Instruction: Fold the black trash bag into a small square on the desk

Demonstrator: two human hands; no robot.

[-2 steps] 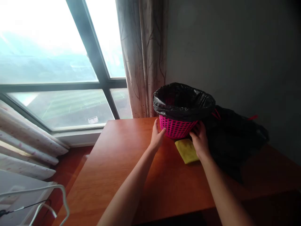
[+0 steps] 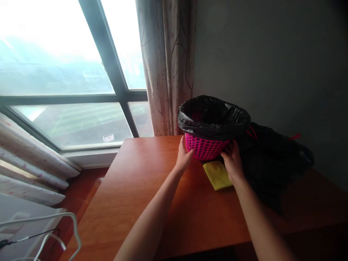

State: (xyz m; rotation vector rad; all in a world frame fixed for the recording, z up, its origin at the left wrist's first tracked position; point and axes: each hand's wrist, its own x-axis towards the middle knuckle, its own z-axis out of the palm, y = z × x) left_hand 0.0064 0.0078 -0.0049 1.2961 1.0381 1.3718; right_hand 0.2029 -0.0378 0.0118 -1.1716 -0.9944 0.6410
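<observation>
A pink perforated basket [image 2: 206, 146] stands upright on the wooden table, lined with a black plastic bag [image 2: 213, 127] folded over its rim. My left hand [image 2: 184, 155] grips the basket's lower left side, thumb toward the front. On the opposite side my right hand [image 2: 232, 158] holds the lower right wall, its fingertips partly hidden in shadow. A folded yellow cloth [image 2: 217, 175] lies on the table just in front of the basket, beside my right wrist. To the right, a dark heap of black plastic bags [image 2: 274, 163] with red ties spreads over the tabletop.
The brown table [image 2: 141, 174] reaches toward a patterned curtain [image 2: 174, 72] and a grey wall [image 2: 258, 61]. A large window [image 2: 62, 123] is at the left. White bent tubing [image 2: 73, 224] and a black cable show at lower left.
The view has shifted very slightly. Both hands keep their places on the basket.
</observation>
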